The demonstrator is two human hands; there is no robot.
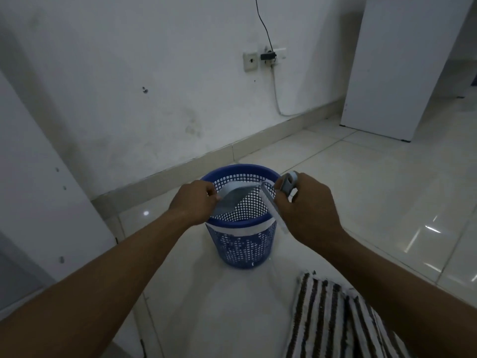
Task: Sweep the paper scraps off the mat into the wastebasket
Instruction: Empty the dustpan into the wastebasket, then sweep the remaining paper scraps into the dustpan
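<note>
Blue mesh wastebasket (242, 228) is standing on the tiled floor (361, 197), near the striped mat (333, 321). I'm tipping a stiff, light dustpan (232, 200) over it, left hand (193, 200) pinching its edge, right hand (307, 205) closed around the brush handle (287, 183). Scraps hidden; probably weightless, fluttery.

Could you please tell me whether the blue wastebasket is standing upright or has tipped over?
Upright. The wastebasket stands on its base on the tiled floor, with its open rim facing up.
</note>
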